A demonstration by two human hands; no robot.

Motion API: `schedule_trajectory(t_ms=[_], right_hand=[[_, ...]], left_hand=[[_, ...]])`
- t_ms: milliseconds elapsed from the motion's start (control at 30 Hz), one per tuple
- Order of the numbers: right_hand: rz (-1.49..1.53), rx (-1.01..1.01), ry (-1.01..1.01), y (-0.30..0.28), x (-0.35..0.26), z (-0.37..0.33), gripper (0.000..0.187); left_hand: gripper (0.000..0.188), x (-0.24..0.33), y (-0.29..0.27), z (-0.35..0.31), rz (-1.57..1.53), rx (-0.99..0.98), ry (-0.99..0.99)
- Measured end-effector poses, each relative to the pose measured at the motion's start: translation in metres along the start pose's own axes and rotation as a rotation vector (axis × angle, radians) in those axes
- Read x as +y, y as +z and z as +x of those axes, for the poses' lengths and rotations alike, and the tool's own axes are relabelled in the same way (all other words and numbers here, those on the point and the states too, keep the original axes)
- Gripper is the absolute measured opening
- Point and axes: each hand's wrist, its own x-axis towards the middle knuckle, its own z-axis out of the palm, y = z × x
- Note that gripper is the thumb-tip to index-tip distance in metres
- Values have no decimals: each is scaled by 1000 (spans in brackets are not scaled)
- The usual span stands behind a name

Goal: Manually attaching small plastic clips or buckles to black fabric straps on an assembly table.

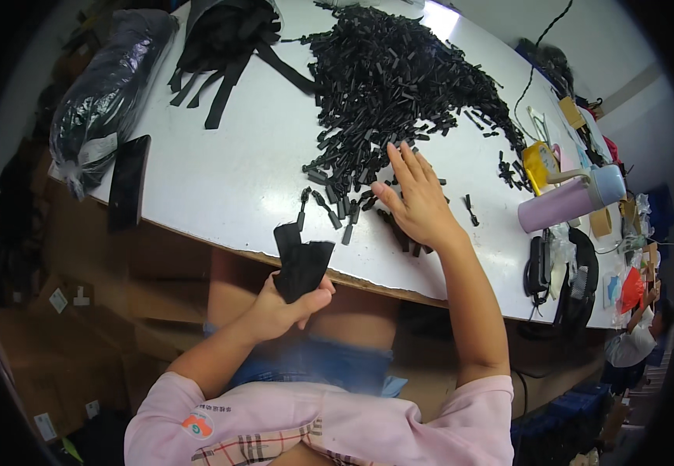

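Here's the left hand (283, 309) on my feed, fingers curled and thumb pressed firmly over a folded piece of black cloth (303, 266), held up at the near edge of the white table (213, 182), its two ends fanning upward. Over to the right hand (415, 200): nothing gripped that I can see, fingers stretched long, thumb out to the side, palm down at the near fringe of a big heap of small black zipper pulls (391, 78). Whether that palm touches any, I can't tell from here. One stray pull (471, 211) lies just right of the wrist. Far left I've got a plastic-wrapped bundle (112, 97), with a dark phone (129, 182) beside it at the table's edge; black straps (232, 43) spill from a bag behind, and a purple bottle (556, 208) sits off right.
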Motion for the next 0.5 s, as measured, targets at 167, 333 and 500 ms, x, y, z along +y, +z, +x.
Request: schedule_trajectory(t_ms=[167,333,500], right_hand=[[89,-111,-75,3,-8,-14,55],[385,334,-249,-3,-37,-47,39],[466,439,-254,4,-88,-74,32]], left_hand=[[18,-6,-10,10,-300,-142,-120],[18,-6,-8,12,-276,-140,-151],[14,-12,-8,12,-121,-190,-150]])
